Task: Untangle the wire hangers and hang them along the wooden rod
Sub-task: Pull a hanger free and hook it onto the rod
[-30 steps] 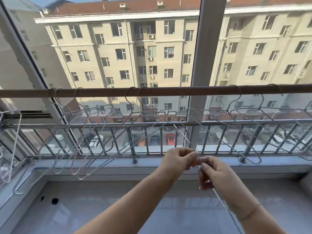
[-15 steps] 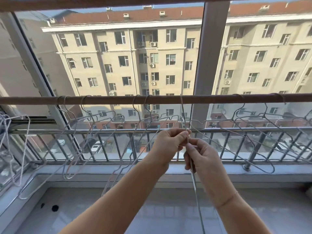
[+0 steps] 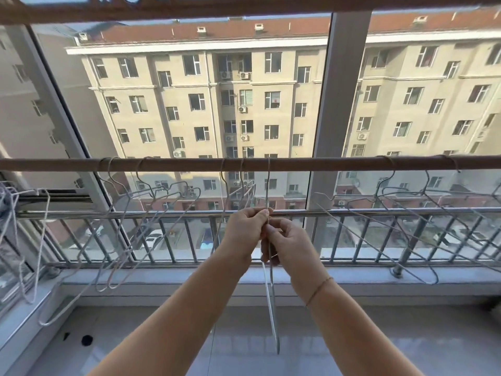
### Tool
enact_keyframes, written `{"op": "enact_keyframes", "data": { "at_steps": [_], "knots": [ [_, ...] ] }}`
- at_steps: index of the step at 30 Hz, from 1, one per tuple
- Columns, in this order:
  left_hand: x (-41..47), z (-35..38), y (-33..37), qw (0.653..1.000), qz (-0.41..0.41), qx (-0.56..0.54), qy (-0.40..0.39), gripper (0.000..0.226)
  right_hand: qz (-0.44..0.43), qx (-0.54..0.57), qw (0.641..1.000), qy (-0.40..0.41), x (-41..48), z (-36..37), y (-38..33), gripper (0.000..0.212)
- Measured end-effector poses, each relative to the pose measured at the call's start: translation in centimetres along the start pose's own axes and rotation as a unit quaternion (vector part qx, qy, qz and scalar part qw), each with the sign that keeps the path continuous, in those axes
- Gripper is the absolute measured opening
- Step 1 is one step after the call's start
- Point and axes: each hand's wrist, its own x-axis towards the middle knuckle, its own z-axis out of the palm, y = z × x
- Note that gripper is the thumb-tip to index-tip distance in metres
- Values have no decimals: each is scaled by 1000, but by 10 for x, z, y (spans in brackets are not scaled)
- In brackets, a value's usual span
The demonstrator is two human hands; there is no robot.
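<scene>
A brown wooden rod (image 3: 311,163) runs across the window at mid height. Several grey wire hangers (image 3: 151,213) hang from it at the left and centre, and more hangers (image 3: 406,210) hang at the right. One wire hanger (image 3: 269,289) hangs edge-on in front of me, its hook over the rod near the centre. My left hand (image 3: 248,229) pinches this hanger's neck just below the hook. My right hand (image 3: 287,244) grips the same hanger slightly lower, touching the left hand.
A metal railing (image 3: 189,240) runs along the sill behind the hangers. A white window post (image 3: 336,118) stands right of centre. More wire hangers (image 3: 24,240) hang at the far left edge. A tiled ledge (image 3: 244,343) lies below my arms.
Both hands have risen with the hanger from below the railing toward the rod, and its hook now sits over the rod. The view tilted so the rod appears lower.
</scene>
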Motion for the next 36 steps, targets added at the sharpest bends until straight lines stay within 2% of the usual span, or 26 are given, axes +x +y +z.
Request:
{"op": "enact_keyframes", "data": {
  "at_steps": [2,6,10,17,21,24,26,29,33,36],
  "knots": [
    [-4,0,1,999,24,42,25,21,11,-6,1000,-12,-1,1,2,16],
    [-18,11,7,974,145,161,66,46,1,-61,998,18,-5,-10,9,22],
    [-30,31,10,949,239,196,57,44,-42,-74,992,93,-21,-41,4,16],
    [-43,89,8,964,193,165,-79,31,-172,-156,936,263,-42,-124,-16,12],
    [-47,127,7,966,174,149,-118,29,-193,-196,907,318,-44,-178,-21,16],
    [-48,165,6,968,160,133,-140,27,-192,-276,874,351,-40,-224,-16,19],
    [-49,197,2,969,148,130,-149,29,-170,-333,862,343,-37,-256,-13,28],
    [-47,243,-4,973,120,123,-152,33,-119,-391,865,293,-35,-296,-9,36],
    [-35,296,-17,988,50,95,-112,33,-60,-433,872,222,-29,-344,-4,27],
    [-28,322,-30,996,-16,38,-84,17,-36,-404,902,144,-26,-367,-1,18]
  ]
}}
